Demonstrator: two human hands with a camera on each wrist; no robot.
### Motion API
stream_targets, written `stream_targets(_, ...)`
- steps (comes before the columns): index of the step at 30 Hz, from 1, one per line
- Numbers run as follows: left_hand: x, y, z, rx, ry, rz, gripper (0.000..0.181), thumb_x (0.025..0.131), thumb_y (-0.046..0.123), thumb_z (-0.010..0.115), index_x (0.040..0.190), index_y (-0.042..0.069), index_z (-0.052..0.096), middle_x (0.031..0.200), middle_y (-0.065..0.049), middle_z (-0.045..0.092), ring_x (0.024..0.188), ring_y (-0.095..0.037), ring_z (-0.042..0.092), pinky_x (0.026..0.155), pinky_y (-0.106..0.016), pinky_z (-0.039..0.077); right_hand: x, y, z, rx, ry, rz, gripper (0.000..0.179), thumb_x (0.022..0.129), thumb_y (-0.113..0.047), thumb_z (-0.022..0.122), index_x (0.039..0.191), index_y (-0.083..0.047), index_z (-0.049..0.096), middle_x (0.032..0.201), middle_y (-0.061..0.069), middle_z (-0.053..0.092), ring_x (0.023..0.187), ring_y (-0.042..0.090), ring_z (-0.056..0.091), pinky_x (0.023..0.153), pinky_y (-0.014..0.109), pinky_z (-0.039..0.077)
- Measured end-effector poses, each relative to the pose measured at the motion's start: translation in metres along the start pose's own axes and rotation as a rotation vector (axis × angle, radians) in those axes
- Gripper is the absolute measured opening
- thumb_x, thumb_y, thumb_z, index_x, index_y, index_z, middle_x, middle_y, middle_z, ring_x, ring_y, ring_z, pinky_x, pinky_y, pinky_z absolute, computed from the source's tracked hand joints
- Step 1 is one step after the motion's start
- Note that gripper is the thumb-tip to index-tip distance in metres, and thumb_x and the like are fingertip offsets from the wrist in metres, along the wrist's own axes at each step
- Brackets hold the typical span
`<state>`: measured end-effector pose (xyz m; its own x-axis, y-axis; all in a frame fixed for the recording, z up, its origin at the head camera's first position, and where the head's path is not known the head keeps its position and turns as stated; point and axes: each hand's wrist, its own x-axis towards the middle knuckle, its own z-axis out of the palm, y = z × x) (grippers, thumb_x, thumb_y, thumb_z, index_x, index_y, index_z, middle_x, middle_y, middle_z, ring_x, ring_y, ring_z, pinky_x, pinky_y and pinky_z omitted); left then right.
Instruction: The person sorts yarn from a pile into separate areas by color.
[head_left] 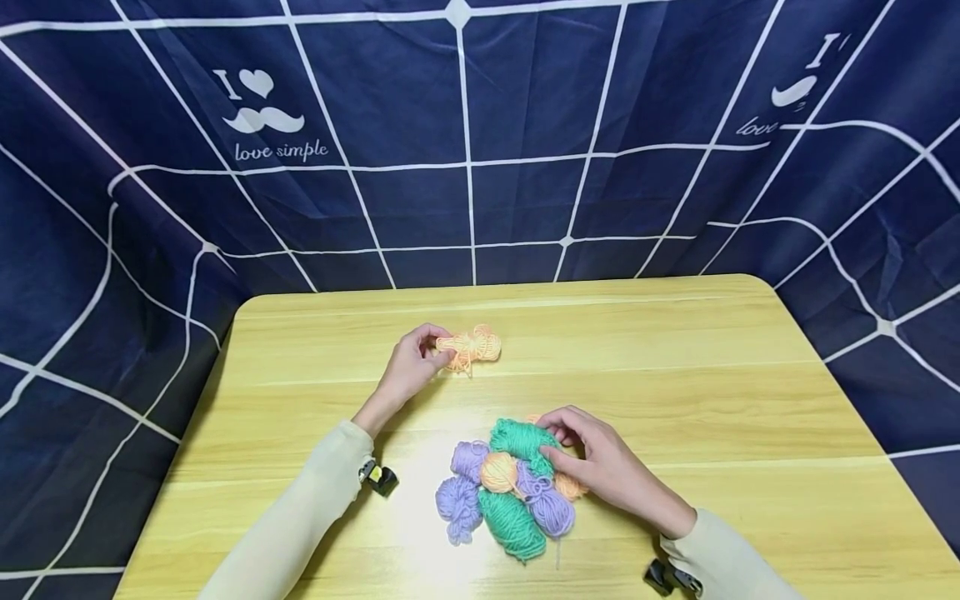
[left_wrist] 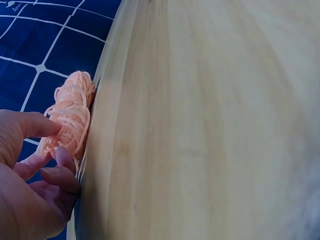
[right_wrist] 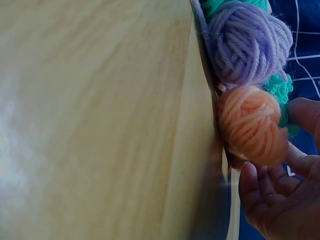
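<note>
Toward the back of the table, my left hand (head_left: pixel 411 363) grips one end of a peach yarn skein (head_left: pixel 480 343). The left wrist view shows thumb and fingers pinching that skein (left_wrist: pixel 74 112). Nearer the front, my right hand (head_left: pixel 603 458) holds the right end of a green yarn skein (head_left: pixel 517 437) on top of a yarn pile. Around it lie a peach yarn ball (head_left: pixel 498 472), a purple skein (head_left: pixel 553 508) and a second green skein (head_left: pixel 512 527). In the right wrist view, a peach skein (right_wrist: pixel 252 125) sits by my fingers and partly hides the green yarn (right_wrist: pixel 280 95).
Two more purple skeins, one lower (head_left: pixel 457 504) and one upper (head_left: pixel 470 460), form the pile's left side. Everything lies on a light wooden table (head_left: pixel 712 375). A dark blue cloth (head_left: pixel 525 200) with white lines stands behind and at both sides.
</note>
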<state>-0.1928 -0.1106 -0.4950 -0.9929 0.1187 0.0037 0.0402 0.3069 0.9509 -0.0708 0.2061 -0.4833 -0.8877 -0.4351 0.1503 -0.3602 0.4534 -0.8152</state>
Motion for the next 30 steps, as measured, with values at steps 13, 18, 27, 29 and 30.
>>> stream_targets(13,-0.0027,-0.0025,-0.0011,-0.018,0.010,0.018,0.029,0.094,0.004,0.080,0.121,0.002,0.070,0.096,-0.006,0.061,0.073,-0.017,0.048,0.061,-0.023,0.041,-0.0007,0.0000,0.0010,0.014,-0.003,0.003,0.026,0.100,-0.011,0.080,0.125,-0.014,0.073,0.108,-0.009,0.067,0.097,0.014,0.063,0.087,0.032,0.057)
stream_targets(18,-0.0052,-0.0025,-0.0032,-0.026,0.014,0.025,0.029,0.094,0.003,0.080,0.121,0.001,0.070,0.098,-0.008,0.061,0.072,-0.016,0.048,0.060,-0.022,0.041,-0.0002,0.0002,0.0020,0.013,-0.006,0.015,0.027,0.100,-0.012,0.080,0.125,-0.014,0.073,0.107,-0.009,0.067,0.097,0.014,0.063,0.087,0.032,0.056)
stream_targets(27,-0.0081,-0.0049,-0.0058,0.011,0.033,0.041,0.029,0.095,0.005,0.081,0.121,0.001,0.070,0.113,-0.013,0.063,0.075,-0.015,0.049,0.063,-0.023,0.042,-0.0004,0.0006,0.0011,0.012,-0.011,0.038,0.026,0.100,-0.014,0.080,0.125,-0.016,0.073,0.107,-0.009,0.067,0.098,0.014,0.063,0.088,0.032,0.056)
stream_targets(29,-0.0088,-0.0047,-0.0070,0.018,0.036,0.045,0.030,0.094,0.005,0.081,0.122,0.000,0.070,0.115,-0.015,0.063,0.076,-0.016,0.050,0.063,-0.023,0.042,0.0001,0.0001,0.0008,0.013,-0.015,0.043,0.026,0.101,-0.014,0.080,0.125,-0.016,0.073,0.107,-0.009,0.067,0.098,0.014,0.063,0.088,0.032,0.056)
stream_targets(30,-0.0094,-0.0044,-0.0075,0.018,0.036,0.045,0.030,0.094,0.005,0.081,0.122,0.000,0.070,0.116,-0.016,0.063,0.076,-0.016,0.050,0.063,-0.023,0.042,0.0004,-0.0003,0.0006,0.014,-0.017,0.045,0.025,0.101,-0.014,0.080,0.125,-0.016,0.073,0.107,-0.009,0.067,0.098,0.014,0.063,0.089,0.032,0.056)
